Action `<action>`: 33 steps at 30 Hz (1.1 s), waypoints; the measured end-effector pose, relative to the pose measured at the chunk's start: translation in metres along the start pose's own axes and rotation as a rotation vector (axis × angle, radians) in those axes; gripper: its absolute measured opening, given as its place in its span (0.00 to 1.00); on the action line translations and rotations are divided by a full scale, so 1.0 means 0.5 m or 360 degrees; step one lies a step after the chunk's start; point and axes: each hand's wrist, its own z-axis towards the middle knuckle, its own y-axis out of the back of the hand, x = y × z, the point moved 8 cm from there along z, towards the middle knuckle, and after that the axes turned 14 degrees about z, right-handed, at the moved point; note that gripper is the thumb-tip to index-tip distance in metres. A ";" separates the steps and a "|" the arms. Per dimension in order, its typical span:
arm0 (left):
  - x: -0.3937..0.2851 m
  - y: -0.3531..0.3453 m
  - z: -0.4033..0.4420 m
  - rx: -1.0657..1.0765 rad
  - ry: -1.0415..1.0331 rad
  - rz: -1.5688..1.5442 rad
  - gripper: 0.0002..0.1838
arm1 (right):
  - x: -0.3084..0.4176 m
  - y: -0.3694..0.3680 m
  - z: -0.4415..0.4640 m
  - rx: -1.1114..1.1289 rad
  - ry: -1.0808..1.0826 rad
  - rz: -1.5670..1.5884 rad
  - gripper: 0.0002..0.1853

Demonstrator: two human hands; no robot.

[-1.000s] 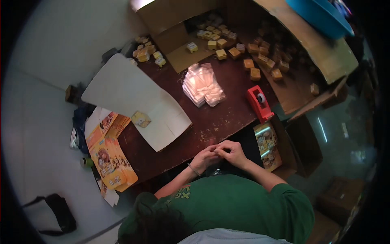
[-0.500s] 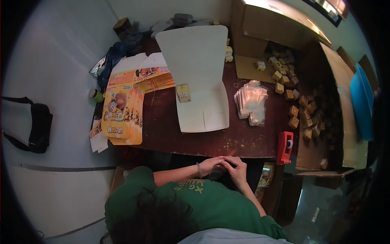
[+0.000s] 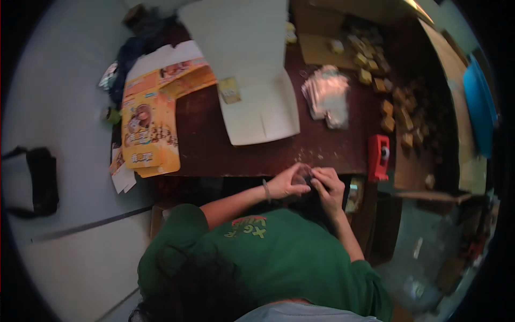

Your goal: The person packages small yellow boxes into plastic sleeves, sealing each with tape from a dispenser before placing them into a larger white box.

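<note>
My left hand (image 3: 286, 183) and my right hand (image 3: 329, 188) are close together at the front edge of the dark red table (image 3: 201, 145). The left thumb and fingers curl around something small, blurred and perhaps see-through. My right fingers are pinched at its other side; what they hold is too small to make out. Beyond my hands lies a white card sheet (image 3: 263, 121) with an upright back part. On its left side rests a small yellow packet (image 3: 230, 90). A stack of clear plastic sleeves (image 3: 327, 99) lies to its right.
Printed orange cartons (image 3: 150, 129) lie flat at the left. A red tape dispenser (image 3: 379, 158) stands at the front right edge. Beside it, an open cardboard box (image 3: 450, 102) holds many small yellow boxes (image 3: 387, 107). A blue basin (image 3: 479, 107) leans at the far right.
My hands, folded together before, have come apart slightly, with fingers now bent around something small. The camera view has tilted, so the table sits higher in the picture.
</note>
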 end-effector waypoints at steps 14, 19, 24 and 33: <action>-0.076 -0.014 0.016 0.0357 0.0467 0.0244 0.34 | 0.049 0.038 0.000 0.0028 0.0218 -0.0162 0.14; -0.076 -0.027 0.020 0.0435 0.0372 0.0168 0.40 | 0.037 0.052 -0.004 0.0038 0.0117 0.0003 0.17; -0.119 -0.036 0.051 0.0158 -0.0046 0.0236 0.44 | -0.025 0.048 -0.009 -0.0042 -0.0581 0.0667 0.37; -0.048 -0.015 0.143 0.0067 0.0179 -0.0280 0.18 | 0.083 0.029 0.070 0.0118 0.0557 -0.1119 0.39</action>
